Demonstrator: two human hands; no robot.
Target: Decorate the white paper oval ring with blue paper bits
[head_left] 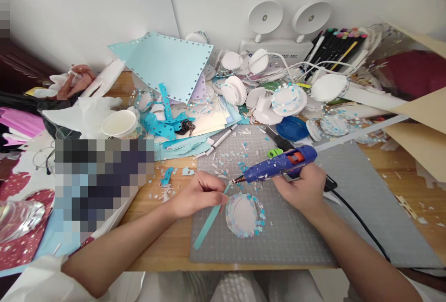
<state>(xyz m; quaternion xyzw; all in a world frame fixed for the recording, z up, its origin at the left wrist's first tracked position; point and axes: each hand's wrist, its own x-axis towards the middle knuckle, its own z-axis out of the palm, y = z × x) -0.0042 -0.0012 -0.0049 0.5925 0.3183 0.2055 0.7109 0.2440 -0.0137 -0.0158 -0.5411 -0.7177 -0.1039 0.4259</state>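
Observation:
My right hand (pixel 303 190) is wrapped round the handle of a blue glue gun (pixel 278 165), with a long whitish glue stick (pixel 362 132) sticking out of its back. Its nozzle touches or nearly touches the upper end of a teal paper strip (pixel 209 225). Between thumb and fingers, my left hand (pixel 202 193) pinches that strip, which slants down to the left. Just below the nozzle a round white paper piece (pixel 244 216), edged with small blue and lilac bits, lies on the grey cutting mat (pixel 296 241).
Behind the mat are piled white paper rounds (pixel 289 100), teal sheets (pixel 167 65) and a blue lid-like disc (pixel 292 128). A paper cup (pixel 119 124) stands at the left. The gun's black cord (pixel 362 223) runs over the mat to the right. Paper scraps litter the wooden table (pixel 146 209).

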